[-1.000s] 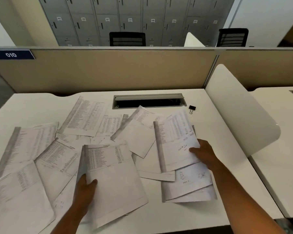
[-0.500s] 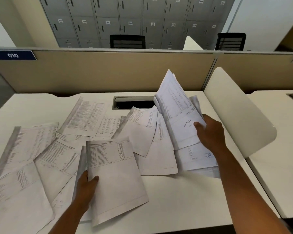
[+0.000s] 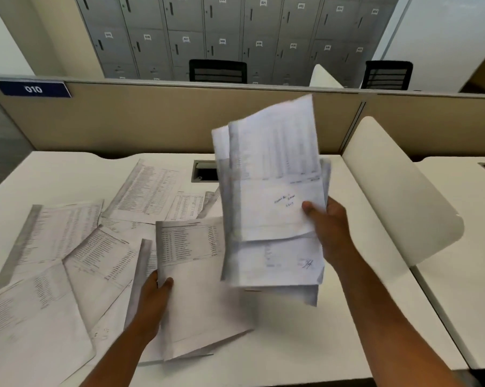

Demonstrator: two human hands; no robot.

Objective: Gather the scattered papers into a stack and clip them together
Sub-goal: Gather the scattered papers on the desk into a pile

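Observation:
My right hand grips a bundle of several printed sheets by its right edge, held upright above the white desk, thumb on the front page. My left hand pinches the left edge of another small set of sheets that lies flat on the desk. More printed papers lie scattered and overlapping across the desk's left half. The black binder clip is hidden behind the raised bundle.
A tan partition wall closes the desk's far side, with a cable slot in front of it. A white curved divider stands at the right edge, another desk beyond it. Grey lockers and two black chairs stand behind.
My right hand has lifted its bundle from flat on the desk to upright in the air and drawn it toward the middle. My left hand keeps its hold on the flat sheets.

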